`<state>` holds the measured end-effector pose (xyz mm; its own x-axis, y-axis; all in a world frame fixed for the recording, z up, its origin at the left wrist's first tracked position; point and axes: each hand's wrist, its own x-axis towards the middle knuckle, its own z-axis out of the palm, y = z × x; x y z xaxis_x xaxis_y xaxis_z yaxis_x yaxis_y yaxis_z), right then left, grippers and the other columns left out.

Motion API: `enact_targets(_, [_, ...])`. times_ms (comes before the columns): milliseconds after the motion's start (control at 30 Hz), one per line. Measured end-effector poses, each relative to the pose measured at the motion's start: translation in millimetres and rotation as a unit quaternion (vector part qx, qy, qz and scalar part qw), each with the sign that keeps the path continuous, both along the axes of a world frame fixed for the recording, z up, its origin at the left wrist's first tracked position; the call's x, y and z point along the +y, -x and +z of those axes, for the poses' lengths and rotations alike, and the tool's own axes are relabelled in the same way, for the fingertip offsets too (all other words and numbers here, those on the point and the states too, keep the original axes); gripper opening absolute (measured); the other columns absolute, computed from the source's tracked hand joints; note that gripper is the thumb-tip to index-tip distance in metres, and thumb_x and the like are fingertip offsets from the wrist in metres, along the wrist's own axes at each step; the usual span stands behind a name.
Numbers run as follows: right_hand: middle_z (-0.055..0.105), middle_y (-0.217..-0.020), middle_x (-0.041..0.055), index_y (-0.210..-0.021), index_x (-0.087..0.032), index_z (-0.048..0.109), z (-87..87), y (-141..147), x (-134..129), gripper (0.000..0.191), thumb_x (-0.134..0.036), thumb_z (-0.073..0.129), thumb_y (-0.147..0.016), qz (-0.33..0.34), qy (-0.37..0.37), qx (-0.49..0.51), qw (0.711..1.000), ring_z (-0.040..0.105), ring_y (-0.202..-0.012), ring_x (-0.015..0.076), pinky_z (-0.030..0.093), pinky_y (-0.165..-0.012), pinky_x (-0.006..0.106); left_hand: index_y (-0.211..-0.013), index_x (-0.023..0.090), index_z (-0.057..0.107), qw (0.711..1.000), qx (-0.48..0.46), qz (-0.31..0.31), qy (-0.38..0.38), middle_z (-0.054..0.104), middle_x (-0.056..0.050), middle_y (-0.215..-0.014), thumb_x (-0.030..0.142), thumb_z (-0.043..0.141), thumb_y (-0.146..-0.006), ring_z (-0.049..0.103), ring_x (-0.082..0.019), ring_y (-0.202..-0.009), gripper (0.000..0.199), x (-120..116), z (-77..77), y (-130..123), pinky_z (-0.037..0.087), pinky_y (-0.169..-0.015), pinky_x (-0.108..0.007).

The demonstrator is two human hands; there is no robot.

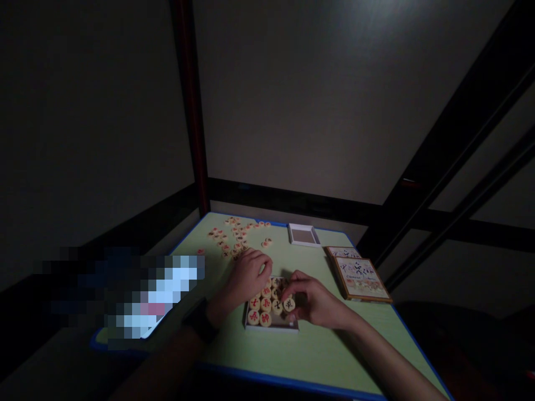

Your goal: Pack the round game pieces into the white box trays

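Observation:
A shallow white box (273, 329) on the green table holds rows of round wooden pieces with red or black characters. My right hand (313, 299) is at the box's right side, its thumb and fingers closed around a black-marked piece (288, 304) at the right end of a row. Over the box's upper left corner, my left hand (251, 273) is curled with its fingers bent; whether it holds a piece is hidden. Two red-marked pieces fill the left part of the front row, beside bare box floor.
Many loose pieces (238, 235) lie scattered at the back left of the green table (334, 356). An open white tray (304, 235) stands at the back. Two flat boxes (363, 277) lie at the right edge. A blurred bright object (167, 295) is at left.

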<state>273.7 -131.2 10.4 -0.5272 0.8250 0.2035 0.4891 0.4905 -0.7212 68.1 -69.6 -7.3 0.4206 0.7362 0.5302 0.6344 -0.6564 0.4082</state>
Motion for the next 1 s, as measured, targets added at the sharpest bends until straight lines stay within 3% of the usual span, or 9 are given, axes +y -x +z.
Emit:
enact_targets(200, [0.049,-0.071,-0.0049,-0.086,-0.019,0.074,-4.5,3.3,0.4,0.028,-0.009,0.083,-0.061,-0.021,0.057,0.01,0.998,0.048,-0.065,0.0114,0.038,-0.059,0.022,-0.076,0.019,0.065,1.0,0.003,-0.003,0.003,0.068,-0.004,-0.08,0.014,0.05,-0.09,0.059,-0.02,-0.086,0.022,0.0,0.2,-0.4,0.044,-0.082,-0.033])
enact_targets(300, [0.048,-0.068,-0.0061,-0.086,-0.019,0.073,-5.3,4.7,-0.4,0.03,-0.007,0.081,-0.06,-0.037,0.064,0.001,0.997,0.047,-0.063,0.0114,0.036,-0.058,0.022,-0.076,0.019,0.065,1.0,0.003,-0.003,0.001,0.068,-0.004,-0.081,0.015,0.05,-0.09,0.059,-0.02,-0.087,0.022,-0.5,0.9,-0.2,0.043,-0.082,-0.033])
enact_targets(667, [0.053,-0.073,-0.0031,-0.09,-0.02,0.059,7.5,11.8,-12.7,0.033,-0.004,0.067,-0.061,-0.067,-0.018,-0.148,0.987,0.049,-0.072,0.0157,0.032,-0.064,0.025,-0.075,0.02,0.063,1.0,0.001,-0.008,0.013,0.068,-0.004,-0.081,0.014,0.048,-0.089,0.058,-0.02,-0.086,0.021,-1.4,2.8,-1.8,0.044,-0.083,-0.034])
enact_targets(800, [0.053,-0.074,-0.0017,-0.089,-0.02,0.054,9.1,14.1,-16.7,0.031,-0.009,0.065,-0.062,-0.072,-0.038,-0.175,0.981,0.047,-0.074,0.0174,0.03,-0.065,0.025,-0.074,0.02,0.057,0.999,-0.013,-0.003,0.031,0.064,-0.003,-0.08,0.015,0.056,-0.081,0.057,-0.021,-0.087,0.009,-5.8,9.8,-0.7,0.043,-0.083,-0.035])
enact_targets(1000, [0.053,-0.075,-0.0011,-0.087,-0.021,0.05,10.0,15.2,-17.3,0.03,-0.008,0.062,-0.062,-0.07,-0.034,-0.172,0.982,0.047,-0.073,0.0171,0.031,-0.065,0.025,-0.08,0.022,0.045,0.988,0.048,-0.138,0.052,0.054,-0.002,-0.093,0.022,0.069,-0.064,0.05,-0.022,-0.095,0.028,-22.8,24.5,7.7,0.041,-0.084,-0.033])
